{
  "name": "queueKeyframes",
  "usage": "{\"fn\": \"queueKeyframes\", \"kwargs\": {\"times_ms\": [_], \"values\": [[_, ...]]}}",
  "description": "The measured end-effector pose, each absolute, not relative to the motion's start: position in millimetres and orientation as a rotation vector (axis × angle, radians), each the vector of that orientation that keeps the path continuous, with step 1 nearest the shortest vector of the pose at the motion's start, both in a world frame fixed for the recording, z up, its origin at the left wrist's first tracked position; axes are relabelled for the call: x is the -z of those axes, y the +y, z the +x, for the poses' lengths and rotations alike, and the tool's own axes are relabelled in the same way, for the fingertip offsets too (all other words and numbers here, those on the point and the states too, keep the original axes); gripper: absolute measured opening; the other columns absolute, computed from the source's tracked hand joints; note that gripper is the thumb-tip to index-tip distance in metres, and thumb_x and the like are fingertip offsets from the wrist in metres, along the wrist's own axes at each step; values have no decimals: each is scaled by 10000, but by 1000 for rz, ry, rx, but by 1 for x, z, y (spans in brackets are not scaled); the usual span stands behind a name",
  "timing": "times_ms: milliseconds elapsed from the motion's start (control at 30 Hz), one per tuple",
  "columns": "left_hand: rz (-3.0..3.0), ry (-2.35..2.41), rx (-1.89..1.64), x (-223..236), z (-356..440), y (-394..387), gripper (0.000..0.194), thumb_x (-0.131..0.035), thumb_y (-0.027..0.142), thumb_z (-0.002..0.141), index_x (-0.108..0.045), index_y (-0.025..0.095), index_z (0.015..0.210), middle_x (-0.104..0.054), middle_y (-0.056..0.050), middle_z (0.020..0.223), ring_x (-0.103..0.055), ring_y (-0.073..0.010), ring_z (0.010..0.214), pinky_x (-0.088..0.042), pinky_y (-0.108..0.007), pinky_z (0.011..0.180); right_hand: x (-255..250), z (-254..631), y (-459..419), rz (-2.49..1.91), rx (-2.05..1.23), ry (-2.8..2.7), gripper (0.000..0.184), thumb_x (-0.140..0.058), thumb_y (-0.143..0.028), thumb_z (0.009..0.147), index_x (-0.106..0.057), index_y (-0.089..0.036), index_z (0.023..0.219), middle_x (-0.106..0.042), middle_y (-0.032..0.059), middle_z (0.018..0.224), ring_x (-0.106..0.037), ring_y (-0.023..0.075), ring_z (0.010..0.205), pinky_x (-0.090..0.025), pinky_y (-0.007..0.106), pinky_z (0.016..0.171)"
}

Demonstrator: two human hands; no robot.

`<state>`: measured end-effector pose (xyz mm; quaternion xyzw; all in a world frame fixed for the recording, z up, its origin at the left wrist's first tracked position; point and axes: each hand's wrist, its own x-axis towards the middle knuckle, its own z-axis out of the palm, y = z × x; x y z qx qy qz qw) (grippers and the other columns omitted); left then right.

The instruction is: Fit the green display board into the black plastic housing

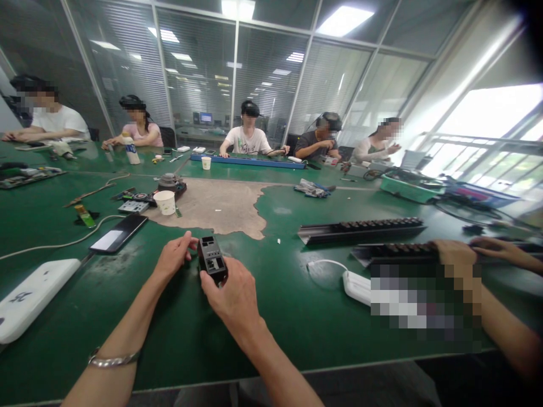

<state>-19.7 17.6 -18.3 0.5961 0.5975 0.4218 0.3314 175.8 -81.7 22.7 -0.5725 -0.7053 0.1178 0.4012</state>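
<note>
A black plastic housing (211, 261) with rectangular openings in its top face is held in my right hand (237, 291), thumb on the near side and fingers around the right side. It is tilted a little above the green table. My left hand (176, 255) is at the housing's upper left edge, its fingers curled together and their tips close against it. Whether a small thing is between those fingertips is hidden. Left of my left hand lies a dark phone (119, 233) with a partly white screen.
A white power bank (36, 299) lies at left. A paper cup (164, 202) stands near circuit parts (138, 196) on a worn brown patch (216, 203). At right, another person's hand (456, 254) rests on long black rails (360, 230). A green basket (411, 189) sits farther back.
</note>
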Motion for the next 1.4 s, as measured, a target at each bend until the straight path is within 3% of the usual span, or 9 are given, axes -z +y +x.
{"fn": "queueKeyframes", "kwargs": {"times_ms": [100, 333, 533, 633, 733, 833, 1000, 1167, 1400], "values": [[1550, 1545, -1116, 22, -21, 20, 711, -342, 722, 857, -714, 143, 1036, -709, -97, 878, -582, -152, 566, -402, -214, 433, -29, 198, -79, -1420, -259, -1762, 261, -593, -404, 850, -605, -194, 1003, -655, 59, 898, -605, 202, 802, -462, 291, 717], [1545, 1573, -1036, 29, -21, 25, 699, -362, 721, 851, -714, 135, 998, -703, -93, 841, -573, -149, 546, -411, -229, 431, -17, 252, -57, -1503, -205, -1972, 213, -602, -341, 837, -596, -189, 986, -651, 61, 916, -612, 214, 848, -447, 305, 769], [1526, 1529, -1005, 28, -22, 20, 671, -372, 688, 872, -701, 129, 1043, -679, -86, 844, -550, -141, 577, -392, -222, 460, 3, 271, -53, -1572, -128, -2095, 454, -649, -482, 800, -553, -183, 1127, -622, 87, 998, -597, 254, 942, -458, 342, 806], [1572, 1498, -933, 19, -20, 12, 649, -367, 661, 890, -678, 140, 1119, -675, -99, 926, -580, -163, 666, -422, -234, 516, 15, 273, -55, -1542, -100, -2068, 587, -675, -540, 767, -517, -179, 1201, -596, 100, 1069, -563, 271, 1010, -463, 362, 844], [1660, 1427, -819, 4, -20, 1, 597, -403, 604, 905, -531, 222, 1345, -647, -111, 1156, -624, -222, 912, -501, -293, 702, 23, 274, -54, -1503, -117, -2034, 537, -668, -510, 786, -532, -183, 1190, -590, 99, 1070, -550, 267, 1017, -466, 368, 854], [1779, 1352, -632, -9, -26, -16, 788, -588, 532, 835, -269, 279, 1509, -508, -126, 1404, -552, -294, 1183, -477, -383, 915, 25, 276, -49, -1449, -178, -2004, 381, -656, -434, 809, -586, -197, 1099, -596, 78, 1014, -561, 249, 979, -470, 355, 834], [2011, 1314, -638, -3, -29, -52, 1196, -765, 472, 701, 62, 260, 1539, -257, -178, 1559, -385, -376, 1351, -368, -516, 1053, 22, 281, -46, -1303, -371, -1884, 276, -641, -372, 826, -635, -187, 1031, -619, 50, 949, -584, 201, 860, -472, 312, 753], [2118, 1458, -772, 16, -10, -68, 1273, -794, 494, 661, 95, 235, 1535, -296, -189, 1535, -300, -403, 1389, -224, -571, 1114, 15, 272, -54, -1195, -659, -1691, 317, -622, -408, 848, -653, -155, 1036, -656, 50, 897, -595, 167, 723, -478, 279, 653], [2143, 1511, -861, 22, 9, -57, 1293, -806, 494, 643, 77, 191, 1538, -387, -223, 1449, -413, -384, 1310, -272, -541, 1084, -1, 243, -56, -1076, -791, -1581, 330, -618, -418, 847, -670, -148, 1028, -686, 58, 896, -621, 171, 744, -490, 273, 663]]}}
